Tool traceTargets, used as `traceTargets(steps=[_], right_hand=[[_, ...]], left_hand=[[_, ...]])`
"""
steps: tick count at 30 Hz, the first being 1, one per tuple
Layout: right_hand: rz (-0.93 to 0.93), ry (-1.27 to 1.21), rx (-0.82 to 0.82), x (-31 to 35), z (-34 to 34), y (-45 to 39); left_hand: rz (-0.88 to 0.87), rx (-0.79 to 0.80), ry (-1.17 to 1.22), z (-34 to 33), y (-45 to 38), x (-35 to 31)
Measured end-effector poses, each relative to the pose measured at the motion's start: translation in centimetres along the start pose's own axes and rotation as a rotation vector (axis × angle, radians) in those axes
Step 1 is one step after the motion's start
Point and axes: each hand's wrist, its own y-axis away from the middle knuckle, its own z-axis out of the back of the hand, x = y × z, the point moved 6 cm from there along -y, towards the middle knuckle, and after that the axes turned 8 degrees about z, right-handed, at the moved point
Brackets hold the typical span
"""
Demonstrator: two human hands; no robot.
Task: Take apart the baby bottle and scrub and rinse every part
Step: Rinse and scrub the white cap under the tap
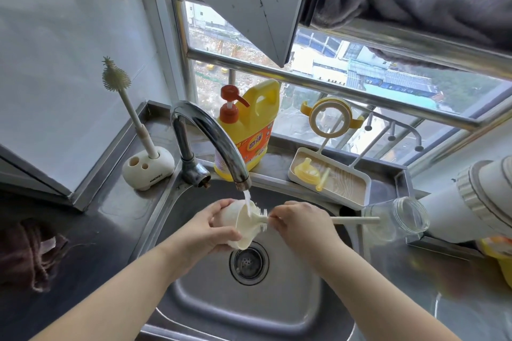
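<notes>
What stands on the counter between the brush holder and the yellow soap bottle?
In the head view, the faucet rises between the brush holder and the soap bottle. Its base sits on the steel counter and its spout arches forward over the sink.

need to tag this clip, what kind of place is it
Most likely a home kitchen: a steel sink under a running tap, a yellow dish soap jug, and a window over rooftops.

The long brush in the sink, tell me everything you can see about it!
The brush has a thin, pale stick handle and a whitish bristly head. It lies sideways over the sink. The right hand pinches the handle near the head. The head pokes into the cream cup held by the left hand, and tap water pours onto it.
</notes>
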Motion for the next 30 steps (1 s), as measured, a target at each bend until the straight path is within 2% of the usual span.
traceTargets(steps=[4, 8, 12, 15, 19, 22, 24, 28, 30], right_hand=[[0.04, -0.023, 0.139, 0.8, -1.3, 0.0], [-0.017, 0.012, 0.096, 0.4, -0.9, 0.0], [-0.025, -0.11, 0.304, 0.9, -2.3, 0.5], [-0.092, -0.124, 0.238, 0.1, -2.1, 0.7], [-0.06, -0.249, 0.305, 0.6, -2.4, 1.2], [-0.069, -0.075, 0.16, 0.1, -0.9, 1.0], [-0.061, -0.013, 0.132, 0.1, -0.7, 1.0], [-0.066, -0.329, 0.335, 1.1, -2.0, 1.5], [-0.073, -0.421, 0.354, 1.2, -2.2, 1.5]], left_hand=[[0.002, -0.062, 0.026, 0.1, -0.1, 0.3], [0.009, -0.08, 0.048, 0.4, -0.2, 0.6], [-0.005, -0.101, -0.017, 0.2, -0.2, 0.4], [-0.031, -0.109, -0.009, 0.1, 0.0, 0.0], [-0.013, -0.098, -0.004, 0.1, -0.1, 0.2], [0.006, -0.086, 0.045, 0.0, -0.1, 0.4], [0.004, -0.079, 0.066, 0.0, 0.0, 0.3], [-0.006, -0.037, 0.049, 0.0, 0.1, 0.0], [0.0, -0.001, 0.042, -0.2, 0.2, -0.1]])
